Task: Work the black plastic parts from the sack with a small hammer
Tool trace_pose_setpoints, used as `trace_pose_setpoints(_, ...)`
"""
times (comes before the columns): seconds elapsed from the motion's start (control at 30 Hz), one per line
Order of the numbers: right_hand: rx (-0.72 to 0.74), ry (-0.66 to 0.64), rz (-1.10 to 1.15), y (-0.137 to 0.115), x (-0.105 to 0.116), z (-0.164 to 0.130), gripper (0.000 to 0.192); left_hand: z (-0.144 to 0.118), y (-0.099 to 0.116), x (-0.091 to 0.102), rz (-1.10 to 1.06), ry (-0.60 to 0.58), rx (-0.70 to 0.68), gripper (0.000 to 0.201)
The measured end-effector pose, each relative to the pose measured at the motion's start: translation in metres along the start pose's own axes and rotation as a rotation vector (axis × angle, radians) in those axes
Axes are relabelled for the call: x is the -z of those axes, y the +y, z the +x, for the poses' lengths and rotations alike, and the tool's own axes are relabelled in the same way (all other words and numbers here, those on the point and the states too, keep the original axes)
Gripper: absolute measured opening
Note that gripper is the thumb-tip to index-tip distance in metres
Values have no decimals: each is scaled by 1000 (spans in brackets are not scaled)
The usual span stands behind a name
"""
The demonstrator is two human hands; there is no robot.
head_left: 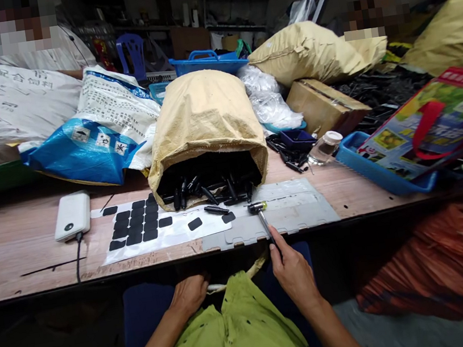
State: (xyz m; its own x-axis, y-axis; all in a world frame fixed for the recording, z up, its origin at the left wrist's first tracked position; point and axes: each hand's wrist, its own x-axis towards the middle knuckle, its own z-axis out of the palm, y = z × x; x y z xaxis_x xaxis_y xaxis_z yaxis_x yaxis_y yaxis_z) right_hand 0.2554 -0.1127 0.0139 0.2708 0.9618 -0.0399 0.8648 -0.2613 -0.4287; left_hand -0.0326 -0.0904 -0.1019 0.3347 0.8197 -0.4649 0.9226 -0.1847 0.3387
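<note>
Down low, right hand (293, 271) pinched around small hammer (262, 217), head resting on grey plate (288, 211) before open tan sack (203, 126) of black parts (210, 187). Left hand (189, 295) curled on green bag (237, 333) in lap, gripping its rim.

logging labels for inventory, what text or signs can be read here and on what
white sack: large Chinese characters and a triangle sign, too distorted to quote.
blue and white bag: dense print and small square labels, too small to read.
colourful bag: printed panels, blurred.
power bank: no text visible.
Nothing can be quoted with confidence.
</note>
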Motion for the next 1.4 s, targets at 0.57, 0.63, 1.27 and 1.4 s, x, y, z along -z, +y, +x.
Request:
trace_pose_setpoints(0.57,-14,3,-4,2,-3,-1,53,65,48,152,-38,813,-357,27)
trace_pose_setpoints(0.63,-6,10,2,3,-4,-1,53,72,47,148,-48,777,-323,29)
trace_pose_setpoints(1.27,105,75,300,19,-17,2,56,69,40,143,-374,604,-309,19)
trace_pose_setpoints(1.4,143,114,442,16,-18,-1,56,70,41,142,-372,609,-300,19)
